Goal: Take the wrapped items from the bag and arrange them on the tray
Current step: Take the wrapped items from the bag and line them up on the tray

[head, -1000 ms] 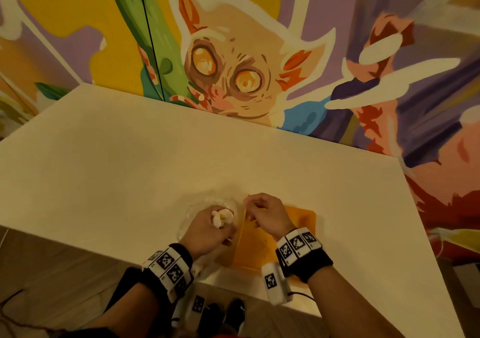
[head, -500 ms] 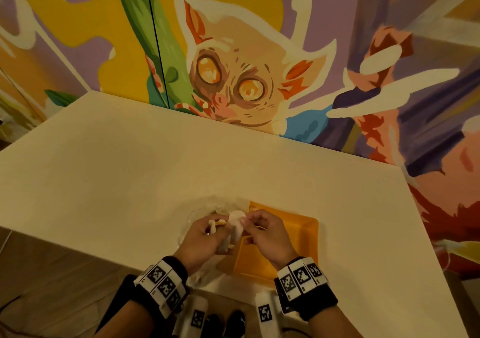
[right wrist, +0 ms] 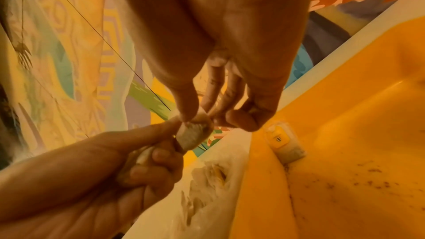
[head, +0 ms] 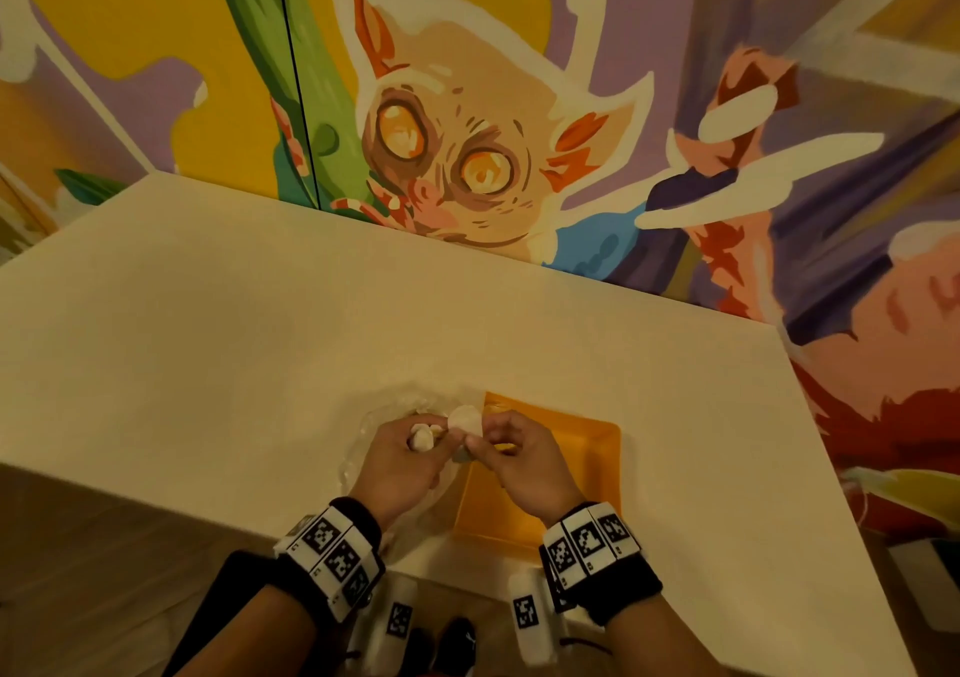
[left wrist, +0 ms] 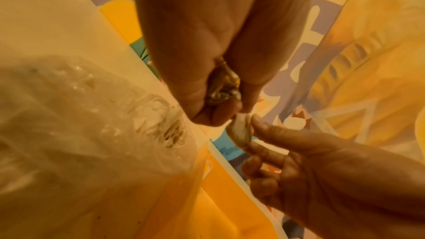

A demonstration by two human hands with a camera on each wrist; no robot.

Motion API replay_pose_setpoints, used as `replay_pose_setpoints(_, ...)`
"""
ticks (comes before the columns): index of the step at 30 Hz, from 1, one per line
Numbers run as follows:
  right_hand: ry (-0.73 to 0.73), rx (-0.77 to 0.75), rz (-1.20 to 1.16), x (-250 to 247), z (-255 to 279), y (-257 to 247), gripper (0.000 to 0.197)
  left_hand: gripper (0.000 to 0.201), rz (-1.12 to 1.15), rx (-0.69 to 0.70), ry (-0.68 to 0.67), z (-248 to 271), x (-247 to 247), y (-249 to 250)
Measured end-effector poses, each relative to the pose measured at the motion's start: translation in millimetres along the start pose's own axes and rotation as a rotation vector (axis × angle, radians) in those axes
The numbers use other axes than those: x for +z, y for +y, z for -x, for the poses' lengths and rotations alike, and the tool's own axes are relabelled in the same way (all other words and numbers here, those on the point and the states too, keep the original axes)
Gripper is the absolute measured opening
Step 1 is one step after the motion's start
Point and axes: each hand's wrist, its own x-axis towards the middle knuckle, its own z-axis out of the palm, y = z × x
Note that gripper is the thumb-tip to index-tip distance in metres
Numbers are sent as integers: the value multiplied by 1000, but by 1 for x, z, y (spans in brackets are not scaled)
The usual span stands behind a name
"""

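A: Where do your hands sit?

B: Your left hand [head: 402, 460] and right hand [head: 524, 463] meet above the near edge of the table [head: 208, 343]. Your left fist curls round several wrapped items [left wrist: 222, 88]. Your right thumb and forefinger pinch one pale wrapped item [right wrist: 194, 134] at your left fingertips.

A: And the bag, the tray?

B: The clear bag [head: 379, 416] lies under your left hand, just beside the orange tray [head: 587, 468], where one wrapped piece [right wrist: 285, 144] lies.
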Motion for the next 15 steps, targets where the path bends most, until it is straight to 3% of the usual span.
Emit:
replay_pose_setpoints(4, 52, 37, 104, -9, -6, 14, 10, 6, -98, -17, 9, 0, 6, -6)
replay_pose_setpoints(8, 146, 204, 233, -22, -24, 25, 20, 14, -443, 52, -48, 7, 9, -5)
replay_pose_setpoints(11, 137, 307, 359, -21, -35, 23, 24, 26, -660, 71, -100, 8, 15, -7)
replay_pose_setpoints(15, 88, 445, 388, -17, -46, 25, 21, 23, -797, 39, -152, -2, 21, -16)
